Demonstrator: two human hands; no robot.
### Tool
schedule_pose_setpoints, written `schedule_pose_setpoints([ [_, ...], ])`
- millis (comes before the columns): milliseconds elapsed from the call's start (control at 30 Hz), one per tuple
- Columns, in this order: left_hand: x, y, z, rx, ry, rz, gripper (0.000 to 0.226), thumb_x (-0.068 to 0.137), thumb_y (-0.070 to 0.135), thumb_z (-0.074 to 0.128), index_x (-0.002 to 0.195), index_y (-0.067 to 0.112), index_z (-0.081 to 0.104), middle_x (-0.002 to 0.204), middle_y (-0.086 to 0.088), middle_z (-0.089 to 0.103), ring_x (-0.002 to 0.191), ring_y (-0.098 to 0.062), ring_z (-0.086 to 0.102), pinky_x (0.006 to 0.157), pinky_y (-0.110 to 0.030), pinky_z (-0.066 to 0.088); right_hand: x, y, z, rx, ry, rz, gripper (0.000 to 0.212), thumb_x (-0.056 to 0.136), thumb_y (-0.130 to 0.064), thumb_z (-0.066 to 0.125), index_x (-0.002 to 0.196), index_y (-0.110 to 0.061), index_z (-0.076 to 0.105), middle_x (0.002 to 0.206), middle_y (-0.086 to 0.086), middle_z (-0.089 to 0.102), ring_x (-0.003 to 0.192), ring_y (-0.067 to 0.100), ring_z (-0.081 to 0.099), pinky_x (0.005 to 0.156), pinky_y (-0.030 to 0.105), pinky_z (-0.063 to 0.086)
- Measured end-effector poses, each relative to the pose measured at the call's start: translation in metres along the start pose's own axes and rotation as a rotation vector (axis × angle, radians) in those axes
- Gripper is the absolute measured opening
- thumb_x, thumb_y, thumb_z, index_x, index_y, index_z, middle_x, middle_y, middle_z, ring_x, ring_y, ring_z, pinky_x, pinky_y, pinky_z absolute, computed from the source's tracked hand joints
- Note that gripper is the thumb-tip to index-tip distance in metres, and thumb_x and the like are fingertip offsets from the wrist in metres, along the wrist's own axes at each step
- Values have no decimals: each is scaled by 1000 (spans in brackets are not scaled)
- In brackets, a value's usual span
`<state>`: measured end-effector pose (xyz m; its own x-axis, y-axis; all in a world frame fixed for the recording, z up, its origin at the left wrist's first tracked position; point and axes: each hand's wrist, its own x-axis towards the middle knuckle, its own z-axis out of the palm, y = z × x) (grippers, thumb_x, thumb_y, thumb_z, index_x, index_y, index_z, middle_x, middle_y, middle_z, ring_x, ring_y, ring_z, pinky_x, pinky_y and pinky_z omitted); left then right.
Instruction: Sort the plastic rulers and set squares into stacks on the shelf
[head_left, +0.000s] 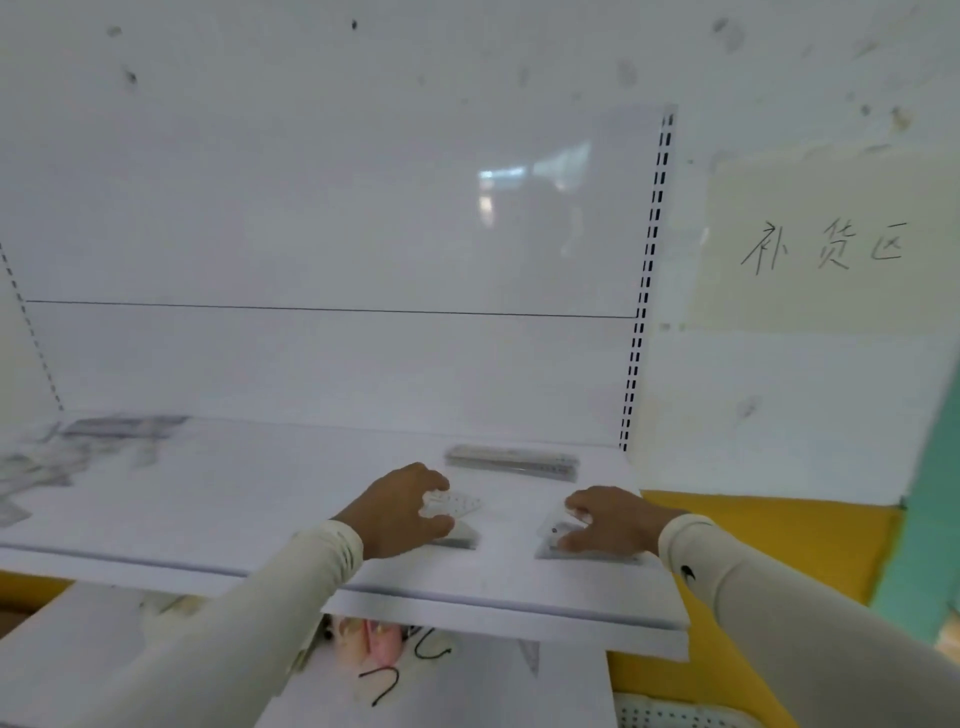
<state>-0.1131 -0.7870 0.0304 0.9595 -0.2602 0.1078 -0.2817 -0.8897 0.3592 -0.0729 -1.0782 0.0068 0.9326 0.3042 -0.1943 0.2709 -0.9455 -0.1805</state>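
Two hands (402, 512), two set-square stacks (457, 519), one ruler stack (514, 462), one loose pile (41, 467).

Loose rulers (47, 467) at shelf's far left blurred, cut by frame edge; left hand (400, 512) hides most of set-square stack (457, 535); pink item (374, 642) below unidentifiable.

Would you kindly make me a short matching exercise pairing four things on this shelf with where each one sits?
Things:
1. ruler stack
2. left hand
3. right hand
4. scattered pile

Places:
A. far left end of the shelf
B. on the set squares nearest the shelf's right edge
C. at the back, behind both hands
D. on the set squares near the shelf's middle

Pairs: 1-C, 2-D, 3-B, 4-A
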Motion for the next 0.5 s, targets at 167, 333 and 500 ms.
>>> schedule_pose_setpoints([
  [167, -5, -9, 7, -18, 9, 9, 51, 85, 45, 64, 130, 25, 50, 124, 8, 52, 106, -12, 54, 92, -23, 42, 2, 0, 7, 28, -17, 32, 67, 87, -58, 56, 143, -25, 37, 148, -1, 37, 135, 18, 36, 109, 31, 27],
  [333, -5, -18, 11, -24, 7, 15, 51, 86, 44, 63, 131, 24, 50, 125, 7, 51, 106, -12, 53, 92, -22, 40, 0, 0, 10, 8, -30, 39, 73, 90, -54, 54, 148, -17, 30, 150, 1, 36, 136, 18, 35, 109, 31, 27],
  [500, -3, -29, 12, -39, 19, 15, 51, 85, 43, 64, 131, 24, 50, 126, 8, 51, 106, -12, 53, 94, -24, 42, 3, 2, 14, 39, -11, 41, 77, 86, -58, 58, 148, -21, 29, 148, 0, 39, 133, 18, 38, 109, 32, 30],
])
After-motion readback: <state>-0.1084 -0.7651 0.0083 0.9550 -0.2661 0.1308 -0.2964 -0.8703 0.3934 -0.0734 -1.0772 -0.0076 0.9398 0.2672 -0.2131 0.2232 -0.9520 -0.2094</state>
